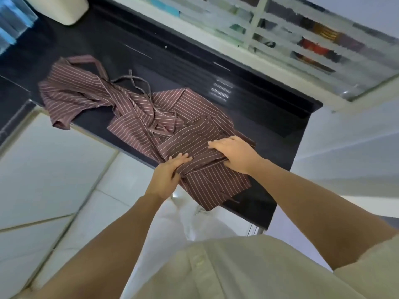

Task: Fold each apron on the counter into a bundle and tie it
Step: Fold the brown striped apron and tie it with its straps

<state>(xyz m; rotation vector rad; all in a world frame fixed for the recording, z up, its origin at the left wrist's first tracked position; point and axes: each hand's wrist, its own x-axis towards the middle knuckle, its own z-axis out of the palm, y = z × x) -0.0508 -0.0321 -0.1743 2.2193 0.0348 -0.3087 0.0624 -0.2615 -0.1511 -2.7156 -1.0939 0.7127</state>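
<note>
Apron (194, 134) — brown, thin pale stripes, half-folded, creased, on black counter (269, 126).

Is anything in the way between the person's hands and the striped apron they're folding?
Nothing visible. The left hand grips the apron and the right hand presses on it, on the counter.
</note>
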